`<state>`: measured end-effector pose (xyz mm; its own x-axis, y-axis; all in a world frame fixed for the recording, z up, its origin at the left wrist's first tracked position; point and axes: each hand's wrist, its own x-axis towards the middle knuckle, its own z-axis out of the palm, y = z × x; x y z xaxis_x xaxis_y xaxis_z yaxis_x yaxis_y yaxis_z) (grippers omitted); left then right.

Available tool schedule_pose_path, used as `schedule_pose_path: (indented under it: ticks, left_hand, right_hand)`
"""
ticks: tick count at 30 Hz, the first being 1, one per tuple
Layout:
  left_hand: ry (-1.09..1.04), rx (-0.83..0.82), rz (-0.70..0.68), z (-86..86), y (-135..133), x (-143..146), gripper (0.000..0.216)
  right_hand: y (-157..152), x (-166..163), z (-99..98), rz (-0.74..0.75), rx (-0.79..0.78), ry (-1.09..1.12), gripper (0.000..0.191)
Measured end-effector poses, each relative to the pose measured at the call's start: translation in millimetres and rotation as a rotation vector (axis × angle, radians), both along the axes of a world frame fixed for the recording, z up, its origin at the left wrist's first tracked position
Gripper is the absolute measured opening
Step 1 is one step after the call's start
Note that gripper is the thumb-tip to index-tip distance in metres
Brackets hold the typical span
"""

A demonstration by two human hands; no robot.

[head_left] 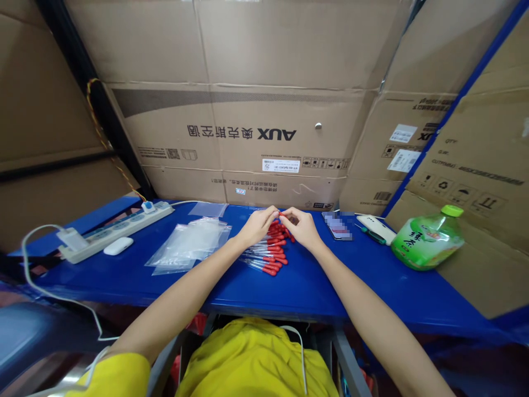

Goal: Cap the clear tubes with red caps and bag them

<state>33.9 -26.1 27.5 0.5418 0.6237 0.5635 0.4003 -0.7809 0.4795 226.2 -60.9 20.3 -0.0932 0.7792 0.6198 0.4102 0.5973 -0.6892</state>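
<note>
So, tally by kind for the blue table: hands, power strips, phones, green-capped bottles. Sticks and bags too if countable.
Bare hands: 2 (left hand, right hand)
Power strip: 1
Phone: 1
Green-capped bottle: 1
Total: 5
Red-ended clear sticks and clear plastic bags overlap; no exact count.

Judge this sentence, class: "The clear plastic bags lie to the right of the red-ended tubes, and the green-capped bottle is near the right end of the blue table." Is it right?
Not quite: the clear plastic bags lie to the left of the red-ended tubes, as the head view shows. The green-capped bottle is indeed near the right end of the blue table.
</note>
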Motion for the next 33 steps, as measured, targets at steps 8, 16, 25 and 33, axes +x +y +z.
schedule_pose_path:
  ticks: [8, 16, 25, 33]
  left_hand:
    - [0.015, 0.068, -0.051, 10.0, -1.5, -0.9, 0.044]
    - [0.175, 0.145, -0.055, 11.9, 2.1, -8.4, 0.049]
    - [0.26, 0.174, -0.065, 8.5, 9.6, -13.5, 0.047]
    - [0.34, 0.213, -0.047, 8.4, 4.1, -14.4, 0.045]
  right_hand:
    - [-5.5, -2.3, 3.9, -0.044, 0.059, 0.005, 0.024]
    - [-1.5, 6.2, -0.1, -0.054, 0.069, -0.172, 0.021]
    - [1.4, 10.0, -3.5, -0.055, 0.096, -0.353, 0.019]
    - [-2.3, 12.9, -2.1, -0.072, 0.164, -0.539, 0.02]
